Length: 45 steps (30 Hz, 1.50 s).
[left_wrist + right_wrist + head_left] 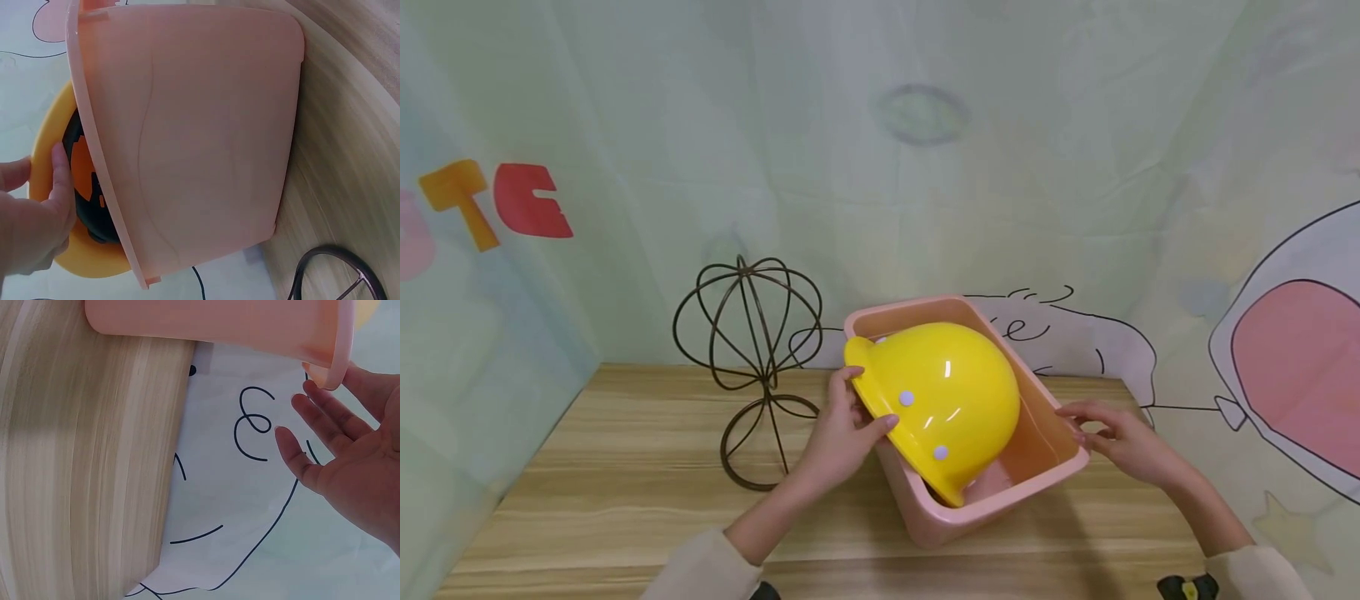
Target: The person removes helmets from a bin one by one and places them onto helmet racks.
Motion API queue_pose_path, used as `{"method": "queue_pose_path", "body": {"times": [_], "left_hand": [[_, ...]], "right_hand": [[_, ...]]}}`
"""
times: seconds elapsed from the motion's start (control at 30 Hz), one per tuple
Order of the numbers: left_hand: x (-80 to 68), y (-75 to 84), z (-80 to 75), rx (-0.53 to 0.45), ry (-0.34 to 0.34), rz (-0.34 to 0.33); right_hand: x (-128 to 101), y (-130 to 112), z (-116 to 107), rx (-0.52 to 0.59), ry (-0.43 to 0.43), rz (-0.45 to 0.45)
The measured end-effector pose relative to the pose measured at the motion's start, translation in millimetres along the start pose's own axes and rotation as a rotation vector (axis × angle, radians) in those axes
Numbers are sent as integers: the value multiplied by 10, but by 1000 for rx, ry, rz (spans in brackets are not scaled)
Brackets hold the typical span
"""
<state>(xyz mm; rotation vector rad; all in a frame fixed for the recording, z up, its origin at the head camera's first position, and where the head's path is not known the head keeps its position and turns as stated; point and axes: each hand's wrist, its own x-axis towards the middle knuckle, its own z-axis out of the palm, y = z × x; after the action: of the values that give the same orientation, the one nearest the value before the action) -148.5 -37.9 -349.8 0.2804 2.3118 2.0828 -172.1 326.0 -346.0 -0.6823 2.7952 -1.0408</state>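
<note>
Wooden worktop [625, 467] under a pink bin [1060, 454], tilted yellow helmet [947, 392] half inside it. Left hand [842, 433] clamped on the helmet brim, right hand [1123, 437] with grip apart, fingertips touching the bin rim. Best to steady the bin, lift the helmet straight. Wire stand [748, 358] beside. Helmet's inner harness mostly hidden.

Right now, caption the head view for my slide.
Left hand grips yellow hard hat in pink bin; right hand touches its rim.
</note>
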Motion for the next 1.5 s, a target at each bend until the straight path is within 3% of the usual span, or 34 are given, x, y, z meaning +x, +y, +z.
{"method": "queue_pose_path", "body": {"times": [0.3, 0.57, 1.13, 1.5], "left_hand": [[-30, 17, 5, -133, 78, -55], [-18, 8, 7, -160, 24, -139], [0, 69, 26, -111, -12, -120], [7, 100, 36, -201, -40, -173]], "right_hand": [[2, -1, 4, -6, -9, 25], [-3, 1, 0, -5, -12, 23], [-4, 18, 3, 21, -22, 23], [-7, 20, -1, 12, -19, 16]]}}
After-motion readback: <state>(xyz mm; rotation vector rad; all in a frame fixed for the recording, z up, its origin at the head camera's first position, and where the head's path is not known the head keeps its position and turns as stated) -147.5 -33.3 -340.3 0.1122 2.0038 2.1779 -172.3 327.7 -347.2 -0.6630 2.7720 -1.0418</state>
